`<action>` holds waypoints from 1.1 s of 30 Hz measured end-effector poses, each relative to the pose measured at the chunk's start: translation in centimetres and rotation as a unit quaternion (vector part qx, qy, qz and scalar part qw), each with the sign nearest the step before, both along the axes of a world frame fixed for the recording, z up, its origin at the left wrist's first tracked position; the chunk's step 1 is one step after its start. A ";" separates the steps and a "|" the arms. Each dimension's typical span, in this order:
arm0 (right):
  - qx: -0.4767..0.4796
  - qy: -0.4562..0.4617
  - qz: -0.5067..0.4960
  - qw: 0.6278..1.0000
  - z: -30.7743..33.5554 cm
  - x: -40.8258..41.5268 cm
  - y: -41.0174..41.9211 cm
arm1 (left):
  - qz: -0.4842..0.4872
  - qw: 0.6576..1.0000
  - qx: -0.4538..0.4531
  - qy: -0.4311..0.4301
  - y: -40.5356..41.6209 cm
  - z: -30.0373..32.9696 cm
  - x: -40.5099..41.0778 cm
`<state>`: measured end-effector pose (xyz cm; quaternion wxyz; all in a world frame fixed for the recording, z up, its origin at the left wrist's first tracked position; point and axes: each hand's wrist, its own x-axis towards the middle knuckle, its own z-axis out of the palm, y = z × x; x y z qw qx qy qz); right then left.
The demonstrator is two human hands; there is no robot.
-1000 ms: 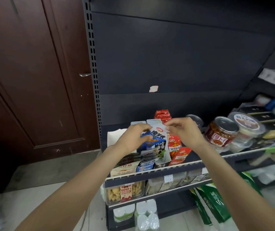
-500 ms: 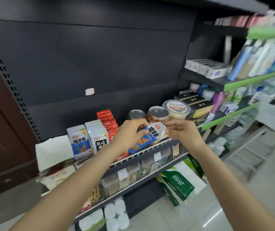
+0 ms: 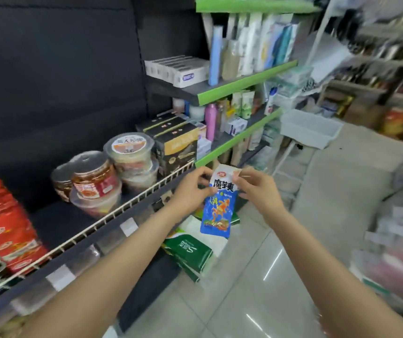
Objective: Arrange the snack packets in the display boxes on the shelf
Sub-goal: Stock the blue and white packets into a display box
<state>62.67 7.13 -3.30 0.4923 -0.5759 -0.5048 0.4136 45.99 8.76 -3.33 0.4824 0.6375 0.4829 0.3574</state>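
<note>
We are pinching the packet (image 3: 220, 200) at its white top with both hands, left hand (image 3: 190, 191) and right hand (image 3: 260, 191), its blue body hanging below them, mid-frame.

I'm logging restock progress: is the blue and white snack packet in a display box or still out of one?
Out. The blue and white snack packet hangs upright over the floor, pinched at its top by the left hand and right hand.

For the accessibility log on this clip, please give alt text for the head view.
Both hands, left hand and right hand, pinch the top of a blue and white snack packet hanging upright in front of a dark shelf. On the shelf stand jars, lidded tubs and red packets; a green package lies on the floor below.
</note>
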 end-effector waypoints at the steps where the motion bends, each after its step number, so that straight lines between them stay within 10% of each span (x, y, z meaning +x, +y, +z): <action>1: -0.002 0.002 -0.016 1.000 -0.2 1.7 0.4 | -0.008 1.000 -0.009 -0.008 0.9 -0.1 2.0; 33: -0.066 0.052 -0.160 0.984 -2.0 62.5 42.3 | -0.086 0.994 -0.070 -0.022 49.0 -1.7 64.4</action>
